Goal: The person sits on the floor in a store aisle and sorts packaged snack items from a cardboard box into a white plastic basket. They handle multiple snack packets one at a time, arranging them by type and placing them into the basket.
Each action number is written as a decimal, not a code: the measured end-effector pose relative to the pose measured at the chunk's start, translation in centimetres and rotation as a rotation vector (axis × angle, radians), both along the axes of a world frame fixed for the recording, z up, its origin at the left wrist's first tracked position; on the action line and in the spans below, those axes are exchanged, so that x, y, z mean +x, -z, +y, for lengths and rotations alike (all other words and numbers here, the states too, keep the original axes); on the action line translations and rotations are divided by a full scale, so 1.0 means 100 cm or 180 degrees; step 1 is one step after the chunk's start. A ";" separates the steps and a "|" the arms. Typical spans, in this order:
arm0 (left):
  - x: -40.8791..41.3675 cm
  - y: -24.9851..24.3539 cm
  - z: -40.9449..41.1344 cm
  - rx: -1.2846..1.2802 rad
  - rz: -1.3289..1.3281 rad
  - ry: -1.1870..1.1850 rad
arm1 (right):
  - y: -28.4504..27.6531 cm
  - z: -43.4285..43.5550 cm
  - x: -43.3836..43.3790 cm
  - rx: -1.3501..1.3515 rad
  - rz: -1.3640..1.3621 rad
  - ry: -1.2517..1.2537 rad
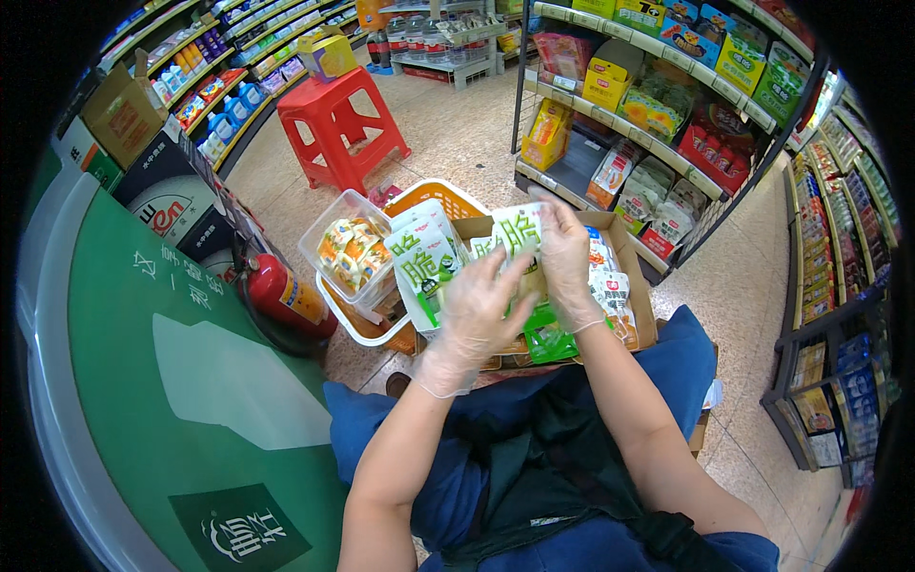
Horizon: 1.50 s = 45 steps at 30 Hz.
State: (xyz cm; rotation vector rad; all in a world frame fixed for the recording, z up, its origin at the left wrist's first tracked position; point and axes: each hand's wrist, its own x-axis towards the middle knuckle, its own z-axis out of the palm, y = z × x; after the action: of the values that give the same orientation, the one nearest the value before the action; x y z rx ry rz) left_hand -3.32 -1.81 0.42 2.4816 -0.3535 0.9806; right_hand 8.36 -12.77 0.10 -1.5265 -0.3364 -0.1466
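My right hand (566,261), in a clear plastic glove, grips a white and green snack packet (520,225) by its upper right edge. Close below it is my left hand (480,304), gloved too and slightly blurred, its fingers apart in front of the packet. Left of the hands stands a white and green snack display box (417,250). A cardboard box (638,286) lies beneath the hands and holds white packets (616,300) on its right side and a bright green packet (552,344) near its front. The hands hide part of the contents.
A clear plastic tub (309,239) of orange and white packets rests on a white-rimmed orange basket (350,334). A fire extinguisher (286,293) and a green counter (236,372) flank the left. Ahead are a red stool (336,107) and a snack rack (629,121).
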 end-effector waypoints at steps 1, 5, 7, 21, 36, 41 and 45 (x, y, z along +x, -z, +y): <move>-0.001 0.000 -0.010 0.0144 0.0552 -0.0138 | 0.008 -0.008 0.004 -0.0712 -0.0039 0.0209; 0.006 0.038 -0.011 0.0979 0.1446 -0.0230 | 0.042 -0.023 -0.002 -0.2505 -0.0444 0.0613; 0.006 0.038 -0.015 0.1347 0.2122 -0.0142 | 0.061 -0.030 -0.002 -0.3447 -0.0749 0.0326; -0.017 0.012 0.062 0.0206 0.0842 -0.1860 | 0.048 0.007 -0.025 -0.2769 -0.1406 -0.0120; -0.021 0.026 0.077 0.0174 0.1386 -0.1920 | 0.041 0.053 -0.062 -0.2382 -0.1665 -0.0847; -0.021 0.014 0.075 -0.0527 0.0609 -0.1579 | 0.046 0.055 -0.057 -0.1932 -0.1341 -0.0740; -0.028 -0.010 0.066 -0.1825 0.0322 -0.0576 | 0.035 0.049 -0.053 -0.0842 -0.0424 -0.1163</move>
State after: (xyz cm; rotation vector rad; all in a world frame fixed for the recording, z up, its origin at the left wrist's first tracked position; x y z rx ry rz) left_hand -6.10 4.76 1.44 2.0441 0.1720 0.8688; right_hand 3.01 -7.89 -3.36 -1.6907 -0.7582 0.0888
